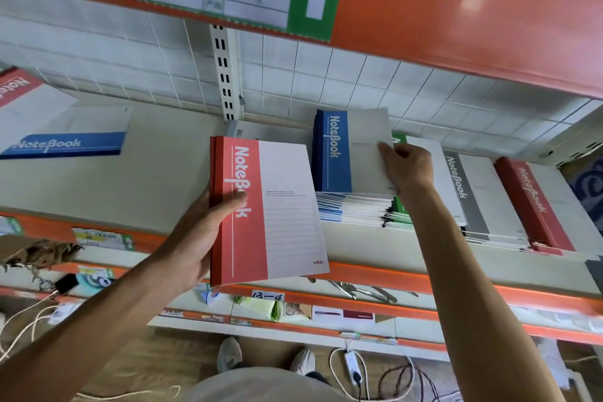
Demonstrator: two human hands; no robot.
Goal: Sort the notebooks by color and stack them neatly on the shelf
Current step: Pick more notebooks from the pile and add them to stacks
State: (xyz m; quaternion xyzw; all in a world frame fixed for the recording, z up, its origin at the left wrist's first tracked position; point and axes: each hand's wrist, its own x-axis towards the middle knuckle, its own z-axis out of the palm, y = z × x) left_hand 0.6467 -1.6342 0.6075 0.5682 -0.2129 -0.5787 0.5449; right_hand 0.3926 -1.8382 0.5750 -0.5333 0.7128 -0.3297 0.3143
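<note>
My left hand (202,238) grips a few red notebooks (270,209) by their spine side, held upright in front of the shelf (156,179). My right hand (408,166) holds a few blue notebooks (346,153) tilted up over the blue stack (355,207) on the shelf. To the right of that stack sit a green stack (399,215), mostly hidden by my arm, a grey stack (479,196) and a red stack (535,202). At the shelf's left lie a loose blue notebook (71,140) and a red one (23,98).
An orange beam (456,10) with a label sheet runs overhead. A slotted white upright (226,75) stands at the shelf's back. The lower shelves hold scissors (362,290), papers and small items. Cables and a power strip (352,365) lie on the floor by my shoes.
</note>
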